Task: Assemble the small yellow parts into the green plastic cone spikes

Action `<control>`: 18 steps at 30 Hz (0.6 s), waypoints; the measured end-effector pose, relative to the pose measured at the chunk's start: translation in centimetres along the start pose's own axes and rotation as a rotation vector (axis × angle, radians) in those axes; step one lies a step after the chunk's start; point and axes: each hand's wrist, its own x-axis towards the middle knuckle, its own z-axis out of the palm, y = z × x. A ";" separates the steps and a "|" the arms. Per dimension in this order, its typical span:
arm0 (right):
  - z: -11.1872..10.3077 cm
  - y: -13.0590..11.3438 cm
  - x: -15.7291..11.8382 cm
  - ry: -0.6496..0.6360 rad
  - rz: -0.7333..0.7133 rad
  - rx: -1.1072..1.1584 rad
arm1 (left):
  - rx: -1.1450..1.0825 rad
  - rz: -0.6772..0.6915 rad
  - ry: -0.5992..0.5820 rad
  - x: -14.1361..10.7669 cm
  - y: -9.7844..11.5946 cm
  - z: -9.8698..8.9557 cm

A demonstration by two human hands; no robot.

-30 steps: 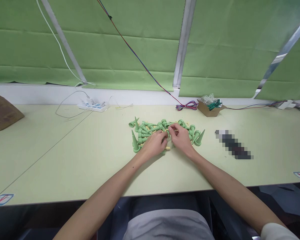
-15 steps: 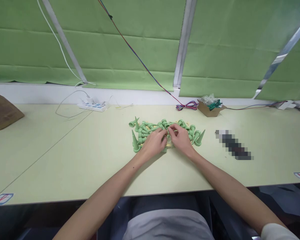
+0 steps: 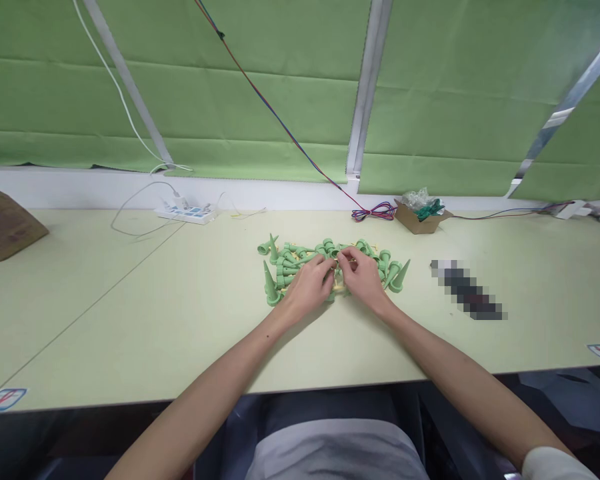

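Observation:
My left hand (image 3: 310,281) is over the middle of a heap of green plastic cone-shaped spikes, fingers bent and pinched together. Close beside it, my right hand (image 3: 363,277) also has thumb and forefinger pressed together. The fingertips of both hands nearly meet; whatever they hold is too small and too covered to make out. A green spike (image 3: 270,283) stands point up at the left end of the heap, and another spike (image 3: 401,277) leans at the right end. Small yellow pieces show among the spikes, some partly under my hands.
Behind the heap are a cardboard box (image 3: 418,223) with plastic wrap in it and a coiled red and blue wire (image 3: 374,212). A white power strip (image 3: 193,214) sits back left. To the right lies a blurred dark object (image 3: 470,292). A brown bag (image 3: 7,223) is far left.
Both hands stay in nearly the same place, fingers pinched close together. Only very slight finger movement shows; the heap looks the same.

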 end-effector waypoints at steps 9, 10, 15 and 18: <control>0.0 -0.1 0.0 0.026 0.007 -0.004 | 0.000 0.002 -0.038 0.1 0.1 -0.1; 0.0 -0.1 -0.1 0.031 0.009 -0.004 | 0.009 0.003 -0.050 0.1 0.1 0.0; -0.1 -0.3 0.0 0.046 0.009 0.003 | 0.029 0.016 -0.107 0.1 0.1 0.1; -0.1 -0.3 0.0 0.050 0.010 0.008 | 0.015 0.024 -0.116 0.1 0.0 0.2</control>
